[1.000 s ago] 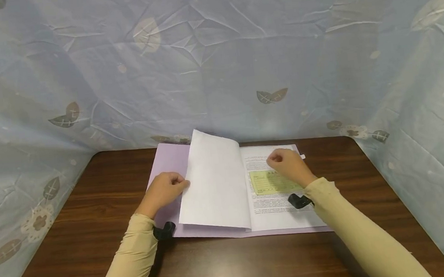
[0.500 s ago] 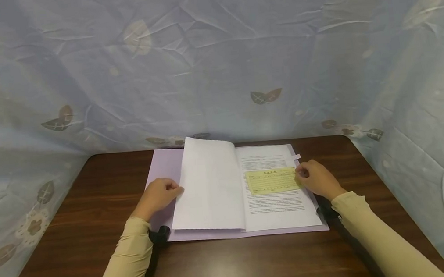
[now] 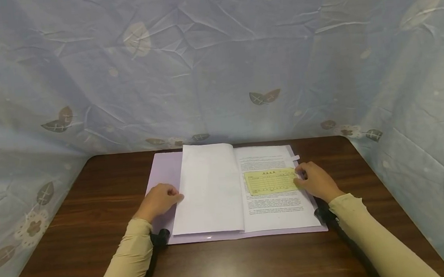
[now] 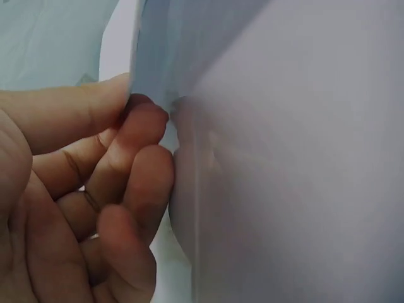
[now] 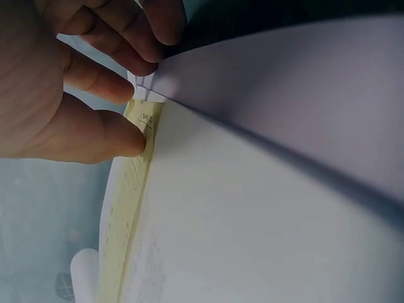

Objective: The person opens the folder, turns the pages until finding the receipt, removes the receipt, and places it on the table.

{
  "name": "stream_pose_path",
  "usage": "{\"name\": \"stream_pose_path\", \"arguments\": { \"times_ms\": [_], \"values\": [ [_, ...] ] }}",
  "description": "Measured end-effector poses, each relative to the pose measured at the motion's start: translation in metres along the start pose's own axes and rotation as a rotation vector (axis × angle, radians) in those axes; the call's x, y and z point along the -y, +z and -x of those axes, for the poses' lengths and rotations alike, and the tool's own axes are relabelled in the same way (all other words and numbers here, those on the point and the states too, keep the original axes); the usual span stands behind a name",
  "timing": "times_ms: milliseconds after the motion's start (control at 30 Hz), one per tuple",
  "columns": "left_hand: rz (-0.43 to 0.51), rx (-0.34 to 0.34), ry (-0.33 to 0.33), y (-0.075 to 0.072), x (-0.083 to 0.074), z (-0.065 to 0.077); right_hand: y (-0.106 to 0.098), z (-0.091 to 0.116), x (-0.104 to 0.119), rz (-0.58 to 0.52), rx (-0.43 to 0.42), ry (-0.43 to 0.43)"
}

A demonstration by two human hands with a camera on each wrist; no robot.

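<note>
A lilac folder (image 3: 164, 167) lies spread on the table, with printed sheets (image 3: 270, 218) on its right half. In the head view, the left hand (image 3: 160, 201) pinches the left edge of a turned white page (image 3: 209, 188); the left wrist view shows the thumb on one side of the edge and fingertips behind it. A yellow printed slip (image 3: 270, 181) lies across the right-hand sheet. The right hand (image 3: 317, 181) is at the slip's right end. In the right wrist view its thumb (image 5: 126, 136) rests on the slip, with the index fingertip a little apart near the slip's corner.
The folder stands on a dark wooden table (image 3: 233, 265), its far edge close to a patterned grey-blue cloth (image 3: 216, 77). A small white tab (image 3: 295, 158) sticks out at the folder's right side. Black wrist cameras (image 3: 160, 238) sit below the cuffs.
The right hand has moved right, from over the slip to its right end, uncovering it. The left hand has lowered the turned page flatter and slightly toward the person.
</note>
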State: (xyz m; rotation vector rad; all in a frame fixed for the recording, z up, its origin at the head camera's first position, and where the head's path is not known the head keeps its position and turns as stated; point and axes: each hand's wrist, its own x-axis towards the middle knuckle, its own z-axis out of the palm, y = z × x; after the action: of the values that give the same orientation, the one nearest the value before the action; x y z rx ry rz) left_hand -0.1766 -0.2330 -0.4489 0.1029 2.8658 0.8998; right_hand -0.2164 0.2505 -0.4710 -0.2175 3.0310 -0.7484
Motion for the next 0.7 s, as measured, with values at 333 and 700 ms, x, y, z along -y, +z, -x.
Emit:
{"name": "stream_pose_path", "arguments": {
  "times_ms": [333,700],
  "values": [
    [-0.049,-0.03,-0.06,0.009,-0.004,-0.001,0.0,0.001,0.003,0.004,-0.003,0.016],
    [-0.218,-0.032,0.109,0.014,-0.012,-0.003,0.001,0.0,0.002,-0.004,0.023,0.014]
  ]
}}
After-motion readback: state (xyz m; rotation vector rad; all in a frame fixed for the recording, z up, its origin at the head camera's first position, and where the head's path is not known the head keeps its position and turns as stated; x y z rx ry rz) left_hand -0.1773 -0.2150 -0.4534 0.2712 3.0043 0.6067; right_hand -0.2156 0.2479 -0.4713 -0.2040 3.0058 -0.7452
